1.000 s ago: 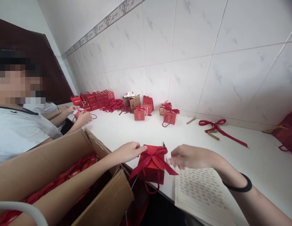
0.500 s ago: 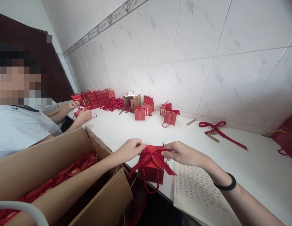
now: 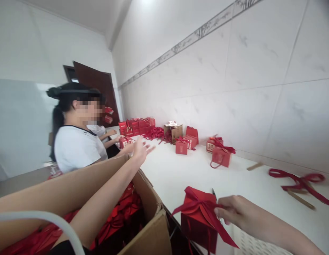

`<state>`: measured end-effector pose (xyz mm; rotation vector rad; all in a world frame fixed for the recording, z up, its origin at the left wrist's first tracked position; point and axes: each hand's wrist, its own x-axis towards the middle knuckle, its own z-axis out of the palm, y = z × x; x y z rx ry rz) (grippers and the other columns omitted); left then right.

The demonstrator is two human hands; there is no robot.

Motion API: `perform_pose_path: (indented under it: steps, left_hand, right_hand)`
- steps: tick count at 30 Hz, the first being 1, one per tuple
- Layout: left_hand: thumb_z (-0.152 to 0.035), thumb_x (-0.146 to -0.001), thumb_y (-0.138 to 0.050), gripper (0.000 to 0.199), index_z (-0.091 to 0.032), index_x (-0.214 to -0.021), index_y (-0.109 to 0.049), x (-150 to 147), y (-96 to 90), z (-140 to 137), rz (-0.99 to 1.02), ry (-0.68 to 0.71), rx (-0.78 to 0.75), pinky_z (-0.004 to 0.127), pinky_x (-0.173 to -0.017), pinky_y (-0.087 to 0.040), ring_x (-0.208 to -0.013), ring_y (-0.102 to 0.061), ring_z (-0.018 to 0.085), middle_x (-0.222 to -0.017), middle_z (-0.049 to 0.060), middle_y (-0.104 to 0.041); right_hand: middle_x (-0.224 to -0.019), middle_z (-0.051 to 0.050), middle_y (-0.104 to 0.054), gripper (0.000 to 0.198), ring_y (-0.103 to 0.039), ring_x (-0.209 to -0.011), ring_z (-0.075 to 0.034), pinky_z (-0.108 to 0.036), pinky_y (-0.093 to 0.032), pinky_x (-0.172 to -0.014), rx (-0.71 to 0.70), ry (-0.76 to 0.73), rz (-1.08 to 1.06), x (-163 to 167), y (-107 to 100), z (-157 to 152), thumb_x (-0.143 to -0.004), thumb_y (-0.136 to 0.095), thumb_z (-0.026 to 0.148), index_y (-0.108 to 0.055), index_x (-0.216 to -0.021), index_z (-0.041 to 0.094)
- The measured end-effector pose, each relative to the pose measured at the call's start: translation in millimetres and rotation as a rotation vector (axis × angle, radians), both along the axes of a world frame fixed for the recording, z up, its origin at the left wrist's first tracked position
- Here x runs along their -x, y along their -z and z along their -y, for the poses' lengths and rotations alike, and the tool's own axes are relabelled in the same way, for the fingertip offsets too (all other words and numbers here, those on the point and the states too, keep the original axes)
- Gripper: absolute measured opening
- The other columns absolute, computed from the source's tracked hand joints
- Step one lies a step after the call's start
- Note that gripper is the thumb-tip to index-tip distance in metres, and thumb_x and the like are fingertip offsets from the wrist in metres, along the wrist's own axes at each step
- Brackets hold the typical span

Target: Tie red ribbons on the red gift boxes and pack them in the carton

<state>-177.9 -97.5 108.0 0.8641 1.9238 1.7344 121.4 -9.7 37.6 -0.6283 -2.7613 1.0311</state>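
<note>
A small red gift box (image 3: 197, 228) with rope handles sits near the table's front edge. A red ribbon (image 3: 200, 204) is tied in a bow across its top. My right hand (image 3: 232, 210) is closed at the bow's right side, pinching a loop of the ribbon. My left hand (image 3: 140, 152) is off the box, raised above the far end of a cardboard carton (image 3: 164, 233), slightly blurred, its fingers apart and holding nothing. Inside the carton lie red boxes with ribbons (image 3: 113, 219), partly hidden by my left forearm.
Two people (image 3: 79, 141) sit on the left, one hand at a red box (image 3: 125, 141). Finished-looking boxes (image 3: 221, 156) stand along the wall beside stacked boxes (image 3: 137, 125) and a ribbon pile (image 3: 155, 132). A loose bow (image 3: 299, 179) and a written sheet (image 3: 254, 244) lie right.
My left hand has let go of the bow and moved left and up over the carton, fingers opening. My right hand stays at the bow. The view has turned left and up.
</note>
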Motion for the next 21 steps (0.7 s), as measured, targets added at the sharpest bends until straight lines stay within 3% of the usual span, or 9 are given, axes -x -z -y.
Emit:
perform_pose_path:
  steps: [3, 5, 6, 7, 8, 10, 13, 17, 21]
  left_hand:
    - [-0.036, -0.089, -0.03, 0.028, -0.019, -0.082, -0.05, 5, -12.7, 8, -0.01, -0.049, -0.046, 0.018, -0.055, -0.043, -0.05, -0.042, 0.006, -0.067, -0.002, -0.048]
    - [-0.041, -0.083, -0.041, 0.027, -0.017, -0.079, -0.053, -14, -2.0, 11, -0.023, 0.077, 0.043, 0.021, -0.053, -0.044, -0.052, -0.049, 0.008, -0.067, -0.001, -0.052]
    - [-0.044, -0.075, -0.054, 0.029, -0.016, -0.07, -0.055, -28, 6.5, 13, -0.035, 0.225, 0.167, 0.025, -0.052, -0.045, -0.052, -0.052, 0.012, -0.063, 0.0, -0.053]
    - [-0.05, -0.072, -0.057, 0.035, -0.016, -0.066, -0.055, -42, 15.4, 13, -0.146, 0.518, 0.437, 0.027, -0.054, -0.046, -0.055, -0.055, 0.014, -0.062, 0.001, -0.055]
    - [-0.055, -0.07, -0.058, 0.04, -0.016, -0.06, -0.054, -56, 23.7, 14, -0.32, 0.686, 0.645, 0.028, -0.055, -0.045, -0.055, -0.055, 0.016, -0.059, 0.003, -0.056]
    - [-0.064, -0.072, -0.049, 0.052, -0.016, -0.052, -0.048, -78, 36.0, 16, -0.698, 0.778, 0.882, 0.031, -0.057, -0.043, -0.058, -0.056, 0.019, -0.057, 0.005, -0.055]
    - [-0.065, -0.081, -0.028, 0.058, -0.017, -0.056, -0.047, -92, 44.2, 17, -0.908, 0.726, 0.853, 0.029, -0.055, -0.039, -0.063, -0.055, 0.02, -0.063, 0.007, -0.057]
    - [-0.051, -0.083, -0.037, 0.042, -0.016, -0.065, -0.052, -88, 48.1, 15, -0.782, 0.765, 0.747, 0.023, -0.051, -0.036, -0.059, -0.053, 0.013, -0.067, 0.004, -0.059]
    - [-0.064, -0.081, -0.034, 0.054, -0.014, -0.071, -0.053, -84, 54.9, 11, -0.56, 0.706, 0.672, 0.023, -0.049, -0.041, -0.054, -0.055, 0.013, -0.064, 0.005, -0.059]
  right_hand:
    - [-0.065, -0.005, -0.058, 0.041, -0.054, -0.059, -0.019, -0.025, -0.04, -0.052, -0.054, 0.034, -0.053, 5, 13, -4, -0.088, -0.037, 0.049, -0.055, -0.064, 0.02]
    - [-0.065, -0.007, -0.057, 0.044, -0.054, -0.06, -0.02, -0.026, -0.04, -0.052, -0.074, 0.06, -0.041, 9, 20, -7, -0.087, -0.035, 0.053, -0.053, -0.064, 0.021]
    - [-0.066, -0.007, -0.056, 0.045, -0.053, -0.061, -0.021, -0.027, -0.04, -0.053, -0.083, 0.072, -0.02, 10, 23, -7, -0.086, -0.034, 0.056, -0.052, -0.063, 0.021]
    - [-0.066, -0.007, -0.055, 0.046, -0.052, -0.061, -0.021, -0.028, -0.04, -0.054, -0.091, 0.082, 0.006, 12, 25, -8, -0.085, -0.033, 0.058, -0.05, -0.063, 0.021]
    - [-0.066, -0.007, -0.054, 0.047, -0.05, -0.062, -0.021, -0.029, -0.039, -0.056, -0.099, 0.087, 0.032, 13, 25, -9, -0.084, -0.031, 0.059, -0.048, -0.063, 0.021]
    - [-0.066, -0.006, -0.049, 0.048, -0.045, -0.062, -0.021, -0.03, -0.037, -0.058, -0.1, 0.082, 0.073, 14, 23, -9, -0.082, -0.027, 0.061, -0.043, -0.063, 0.02]
    - [-0.064, -0.003, -0.038, 0.047, -0.037, -0.06, -0.018, -0.029, -0.032, -0.057, -0.084, 0.069, 0.09, 13, 19, -10, -0.081, -0.024, 0.061, -0.035, -0.062, 0.02]
    - [-0.062, -0.001, -0.033, 0.045, -0.03, -0.058, -0.016, -0.027, -0.027, -0.055, -0.052, 0.043, 0.065, 10, 18, -10, -0.085, -0.025, 0.057, -0.031, -0.061, 0.019]
    - [-0.059, 0.0, -0.039, 0.041, -0.029, -0.053, -0.013, -0.026, -0.025, -0.051, -0.041, 0.022, 0.025, 5, 9, -4, -0.089, -0.03, 0.047, -0.033, -0.061, 0.018]
